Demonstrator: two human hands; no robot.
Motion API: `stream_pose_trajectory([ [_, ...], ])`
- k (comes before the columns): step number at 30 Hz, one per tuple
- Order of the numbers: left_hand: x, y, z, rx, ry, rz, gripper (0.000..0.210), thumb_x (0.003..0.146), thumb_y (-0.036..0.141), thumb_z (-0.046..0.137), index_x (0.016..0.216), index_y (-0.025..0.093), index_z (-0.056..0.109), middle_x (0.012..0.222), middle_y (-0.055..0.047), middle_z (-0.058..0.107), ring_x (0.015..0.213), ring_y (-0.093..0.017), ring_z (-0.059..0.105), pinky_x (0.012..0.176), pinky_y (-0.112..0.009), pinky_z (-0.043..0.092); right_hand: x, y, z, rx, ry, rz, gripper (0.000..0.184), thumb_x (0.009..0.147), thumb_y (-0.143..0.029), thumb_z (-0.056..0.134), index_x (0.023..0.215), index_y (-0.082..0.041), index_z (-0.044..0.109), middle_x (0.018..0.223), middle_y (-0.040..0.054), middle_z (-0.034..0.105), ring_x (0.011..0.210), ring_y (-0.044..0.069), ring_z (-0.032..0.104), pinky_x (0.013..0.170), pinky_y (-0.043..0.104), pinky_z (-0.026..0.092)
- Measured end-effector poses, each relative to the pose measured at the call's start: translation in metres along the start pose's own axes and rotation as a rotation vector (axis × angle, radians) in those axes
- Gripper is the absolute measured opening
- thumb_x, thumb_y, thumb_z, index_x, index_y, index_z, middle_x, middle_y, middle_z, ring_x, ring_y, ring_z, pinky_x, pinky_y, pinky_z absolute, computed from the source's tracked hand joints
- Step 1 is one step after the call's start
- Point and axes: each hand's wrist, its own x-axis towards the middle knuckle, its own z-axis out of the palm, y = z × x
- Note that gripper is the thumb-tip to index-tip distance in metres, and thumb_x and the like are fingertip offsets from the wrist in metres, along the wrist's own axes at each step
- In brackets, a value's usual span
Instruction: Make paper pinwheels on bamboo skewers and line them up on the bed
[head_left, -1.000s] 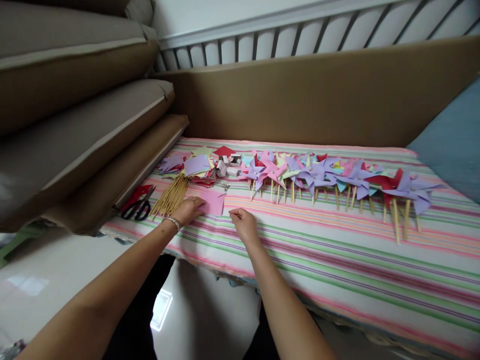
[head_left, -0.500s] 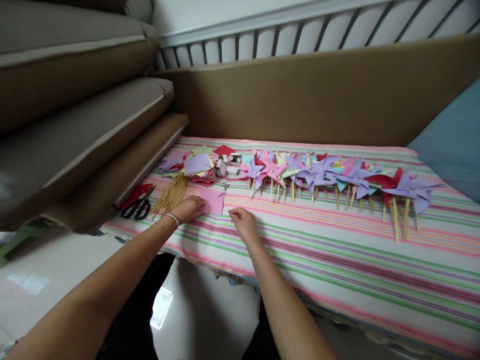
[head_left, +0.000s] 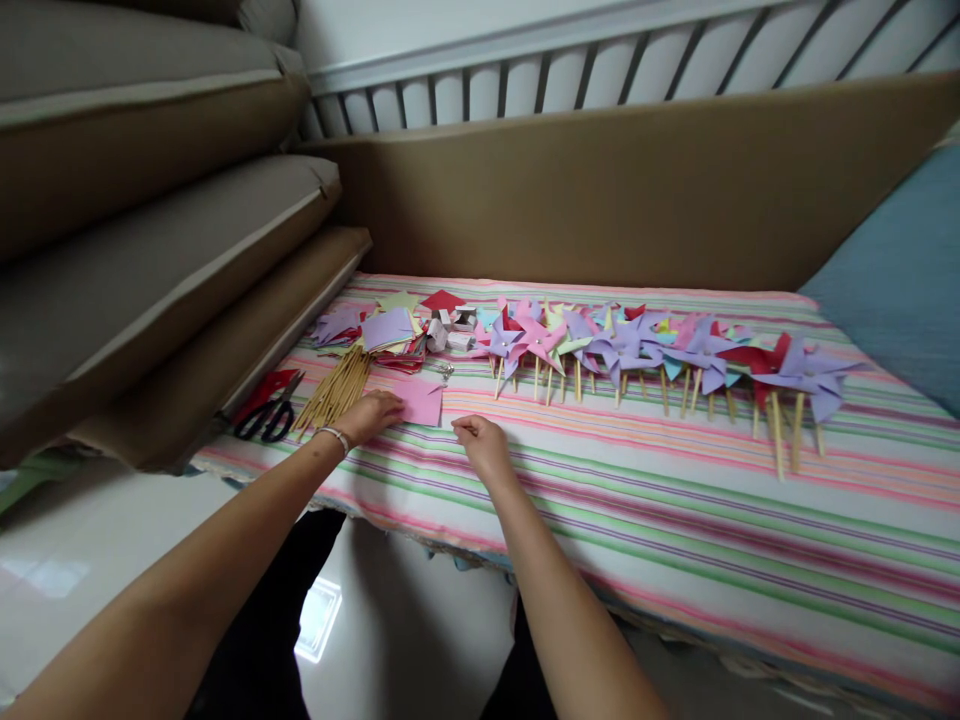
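A pink paper square [head_left: 422, 403] lies on the striped cloth, with cut lines at its corners. My left hand [head_left: 373, 414] holds it at its left edge, fingers curved over the paper; the thumb is hard to see. Just right of the square, my right hand [head_left: 480, 436] is closed in a pinch, apart from the paper. Whatever sits between those fingertips is too small to make out. Some tiny shiny pins [head_left: 447, 369] lie behind the square's upper right corner. Beside my left hand is a bundle of thin wooden sticks [head_left: 335, 388].
Black-handled scissors [head_left: 271, 412] lie at the left by red paper [head_left: 264, 390]. Stacked paper squares [head_left: 388, 328] and small white boxes [head_left: 448, 332] stand behind. A row of paper pinwheels [head_left: 626, 345] stretches rightwards. Piled cushions [head_left: 247, 330] border the left side.
The whole view has shifted slightly, so things appear a little further left. Both hands keep nearly the same place about the pink paper square.
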Motion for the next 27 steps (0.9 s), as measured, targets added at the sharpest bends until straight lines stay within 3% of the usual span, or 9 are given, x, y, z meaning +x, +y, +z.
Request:
stream_pose_trajectory([
  [15,-0.0028,-0.0079,0.008,-0.11,0.095,-0.071,0.028,0.077,0.039,0.056,0.092,0.019,0.069,0.105,-0.008,0.067,0.101,-0.022,0.059,0.092,-0.037,0.043,-0.0001,-0.0019,-0.0014,0.006,-0.007,0.012,0.017,0.069,-0.025,0.053,0.076,-0.022,0.068,0.074,0.001,0.069,0.072,0.018,0.063,0.066,0.029,0.048],
  [27,-0.0028,-0.0064,0.0065,-0.078,0.11,-0.035,0.025,0.079,0.037,0.054,0.09,0.02,0.069,0.103,-0.008,0.068,0.099,-0.021,0.059,0.092,-0.037,0.042,-0.0001,-0.0008,-0.002,0.007,-0.014,0.009,0.017,0.069,-0.025,0.053,0.076,-0.022,0.068,0.073,0.001,0.069,0.073,0.019,0.063,0.067,0.029,0.047],
])
